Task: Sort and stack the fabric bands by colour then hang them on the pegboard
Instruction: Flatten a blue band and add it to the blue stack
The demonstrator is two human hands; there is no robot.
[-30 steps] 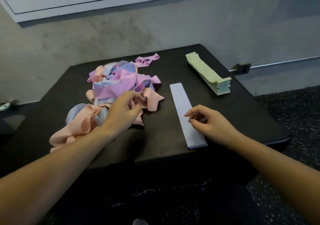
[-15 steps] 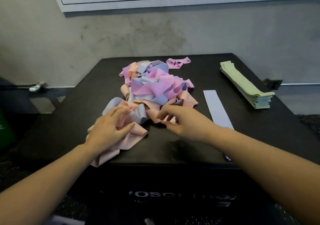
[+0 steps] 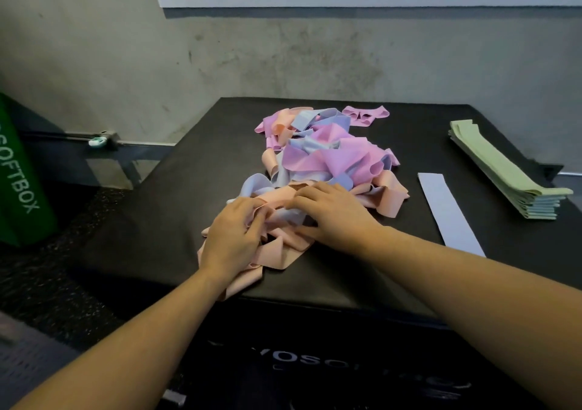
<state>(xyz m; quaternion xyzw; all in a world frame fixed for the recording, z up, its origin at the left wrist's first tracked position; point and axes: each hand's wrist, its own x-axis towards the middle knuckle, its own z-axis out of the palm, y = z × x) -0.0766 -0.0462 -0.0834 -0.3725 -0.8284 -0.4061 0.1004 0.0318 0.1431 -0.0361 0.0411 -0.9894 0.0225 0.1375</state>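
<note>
Worked both hands in the near end of a tangled heap of soft pink, peach and lilac fabric bands [image 3: 324,160] lying mid-bench on the black padded bench [image 3: 189,195]. Left hand [image 3: 233,236] curled, fingertips pinching peach folds; right hand [image 3: 333,212] flatter, fingers bent onto the same bands, firm grip not discernible. Judged light, limp, prone to snagging: best taken by one free loop end. Stacked pale green folded bands [image 3: 504,176] near right edge, flat lilac-grey band [image 3: 447,211] between stack and heap.
</note>
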